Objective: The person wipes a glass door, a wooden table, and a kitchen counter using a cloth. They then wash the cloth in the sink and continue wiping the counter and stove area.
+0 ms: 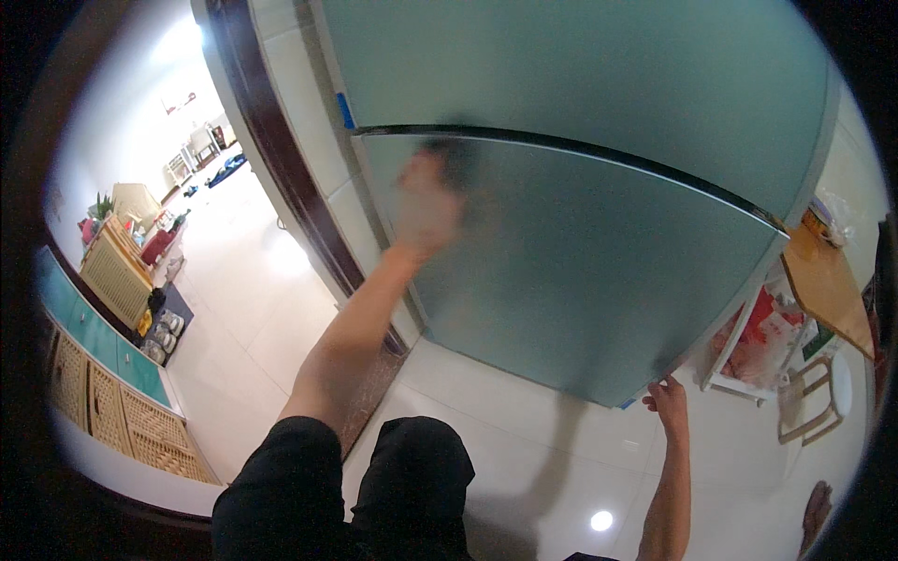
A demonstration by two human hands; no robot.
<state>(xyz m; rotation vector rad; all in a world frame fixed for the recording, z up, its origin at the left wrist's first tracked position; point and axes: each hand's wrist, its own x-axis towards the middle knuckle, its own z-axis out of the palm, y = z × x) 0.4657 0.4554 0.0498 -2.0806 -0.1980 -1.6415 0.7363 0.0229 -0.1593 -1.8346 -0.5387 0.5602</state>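
Before me stands what looks like a refrigerator with two glossy grey-green doors, an upper door and a lower door. A dark trim strip runs between them. My left hand, blurred, is at the lower door's upper left, just below the strip. A dark patch lies beside its fingers; whether it is a cloth, a shadow or a reflection is unclear. My right hand is at the lower door's bottom right corner, fingers bent and apart, near a piece of blue tape. Nothing shows in it.
At right are a white rack with red and clear bags, a wooden board and a white stool. A dark door frame stands at left. Beyond it are shoes and a teal cabinet with woven doors.
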